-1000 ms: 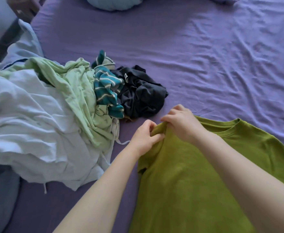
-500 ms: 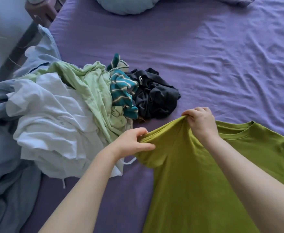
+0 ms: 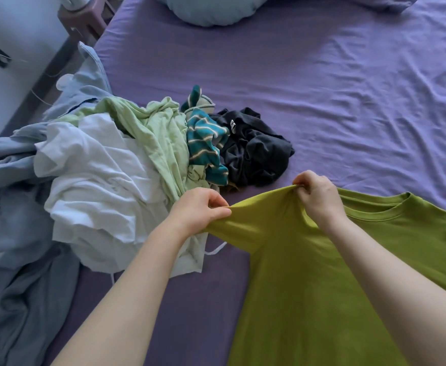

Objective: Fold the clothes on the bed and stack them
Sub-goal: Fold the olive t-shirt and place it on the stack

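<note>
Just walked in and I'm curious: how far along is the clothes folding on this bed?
Barely started. No folded stack shows anywhere on the purple bed sheet. In hand: the left hand and right hand pinch the sleeve and shoulder of an olive-green cotton T-shirt, spreading it out. Left to do: the crumpled pile, with a white garment, a pale green one, a teal striped one and a black one.

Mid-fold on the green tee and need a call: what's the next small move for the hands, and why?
Probably draw the sleeve out leftward and lay it flat. The left hand pinches the sleeve end, the right hand pinches the shoulder of the green tee, and the cloth between them is lifted off the purple sheet.
</note>
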A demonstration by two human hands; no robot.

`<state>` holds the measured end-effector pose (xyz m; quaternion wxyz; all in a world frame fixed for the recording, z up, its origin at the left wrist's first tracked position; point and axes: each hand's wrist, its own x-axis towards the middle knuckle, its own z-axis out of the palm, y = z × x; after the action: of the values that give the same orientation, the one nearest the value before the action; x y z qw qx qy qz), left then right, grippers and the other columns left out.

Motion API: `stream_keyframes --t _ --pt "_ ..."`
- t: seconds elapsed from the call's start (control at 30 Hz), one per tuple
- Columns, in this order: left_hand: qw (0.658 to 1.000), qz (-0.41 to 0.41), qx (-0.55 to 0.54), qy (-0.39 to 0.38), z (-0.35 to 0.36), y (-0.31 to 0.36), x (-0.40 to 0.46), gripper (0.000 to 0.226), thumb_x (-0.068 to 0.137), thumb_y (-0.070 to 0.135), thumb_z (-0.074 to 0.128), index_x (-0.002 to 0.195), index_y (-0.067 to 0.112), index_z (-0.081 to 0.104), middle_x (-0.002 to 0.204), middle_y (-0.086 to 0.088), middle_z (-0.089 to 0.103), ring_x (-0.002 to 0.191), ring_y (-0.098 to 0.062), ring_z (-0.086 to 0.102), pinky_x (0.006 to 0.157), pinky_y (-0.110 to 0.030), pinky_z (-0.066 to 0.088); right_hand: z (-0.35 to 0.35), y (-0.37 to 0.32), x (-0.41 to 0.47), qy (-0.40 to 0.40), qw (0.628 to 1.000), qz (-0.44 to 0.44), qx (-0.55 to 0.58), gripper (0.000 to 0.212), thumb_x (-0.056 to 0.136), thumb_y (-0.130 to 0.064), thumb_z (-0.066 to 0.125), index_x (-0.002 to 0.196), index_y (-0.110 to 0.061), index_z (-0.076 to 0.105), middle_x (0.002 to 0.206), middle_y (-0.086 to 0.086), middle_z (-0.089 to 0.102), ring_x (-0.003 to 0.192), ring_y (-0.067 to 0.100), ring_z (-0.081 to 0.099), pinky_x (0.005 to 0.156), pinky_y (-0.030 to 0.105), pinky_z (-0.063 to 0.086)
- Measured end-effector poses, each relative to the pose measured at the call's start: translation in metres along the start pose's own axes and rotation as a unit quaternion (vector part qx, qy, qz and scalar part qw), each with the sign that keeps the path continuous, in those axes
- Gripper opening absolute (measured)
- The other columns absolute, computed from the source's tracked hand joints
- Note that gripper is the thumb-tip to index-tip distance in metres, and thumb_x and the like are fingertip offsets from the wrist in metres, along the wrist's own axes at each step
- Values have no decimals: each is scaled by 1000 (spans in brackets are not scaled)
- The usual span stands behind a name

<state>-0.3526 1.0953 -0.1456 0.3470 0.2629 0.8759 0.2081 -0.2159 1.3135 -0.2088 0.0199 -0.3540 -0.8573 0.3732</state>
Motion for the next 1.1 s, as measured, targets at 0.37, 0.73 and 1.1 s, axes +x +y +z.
stream_keyframes --t 0.37,0.73,1.1 --pt "993 20 113 38 18 -3 13 14 97 31 49 96 21 39 90 1 55 82 -22 54 68 -35 41 22 2 -41 46 994 -85 -43 43 80 4 64 123 2 57 125 21 53 120 38 46 104 41 35" --pt "932 3 363 16 24 -7 15 51 87 48 59 124 19 39 101 0 63 98 -27 60 61 -32 33 87 9 -52 -124 938 -39 -321 81 81 -79 15 149 -39 -4 159 8 -11 145 30 -18 109 65 -6" --pt "999 35 4 -33 13 -19 -10 41 83 13 58 122 27 53 96 20 51 87 -2 52 66 -7 39 83 -8 -67 -61 959 -132 -244 68 90 -64 24 150 -34 14 160 9 5 147 28 -7 114 56 0"
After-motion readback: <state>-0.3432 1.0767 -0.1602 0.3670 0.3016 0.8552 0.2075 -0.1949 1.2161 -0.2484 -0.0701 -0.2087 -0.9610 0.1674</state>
